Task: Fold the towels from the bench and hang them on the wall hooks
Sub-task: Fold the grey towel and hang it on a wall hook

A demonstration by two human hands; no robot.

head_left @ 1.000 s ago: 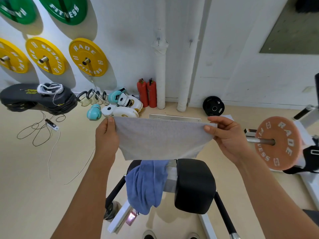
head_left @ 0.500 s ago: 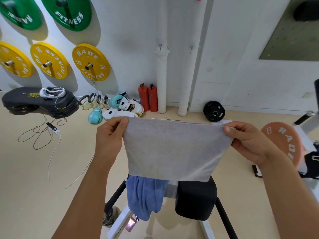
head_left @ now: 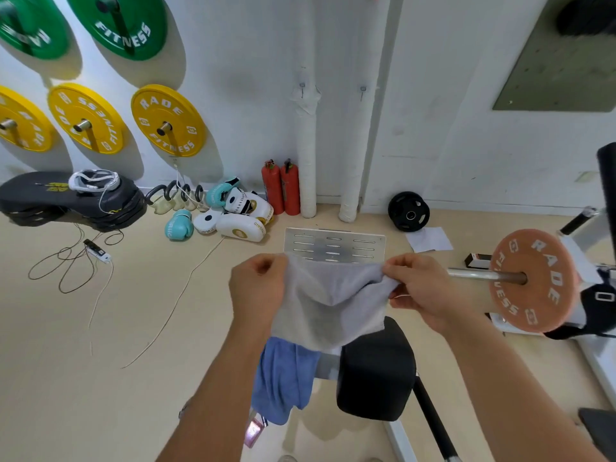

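View from my head, looking down and forward. Two towels are in sight. My left hand (head_left: 258,288) and my right hand (head_left: 421,290) each grip one upper corner of the grey towel (head_left: 328,308), fingers curled round the cloth; its top edge sags into a fold between them, and the rest hangs in front of the worktop (head_left: 375,368). The one blue towel (head_left: 283,378) lies draped over the left side of the worktop, at 7 o'clock from the grey one, its lower end hanging off towards the floor (head_left: 100,378).

On the wall, at 12 o'clock above my hands, two small hooks (head_left: 302,86) sit side by side, one on each of two white-wrapped vertical pipes (head_left: 308,145). Both hooks are bare.

At 10 o'clock, three yellow weight plates (head_left: 166,120) hang in a row, with two green plates (head_left: 126,25) above them. At 3 o'clock, one orange plate (head_left: 533,278) sits on a steel bar. One black plate (head_left: 408,211) leans against the wall at 1 o'clock. Two red fire extinguishers (head_left: 281,188) stand just left of the pipes. Two teal boxing gloves (head_left: 180,225) and some white pads lie on the floor at 11 o'clock, and one slotted metal plate (head_left: 335,245) lies flat just beyond my hands.
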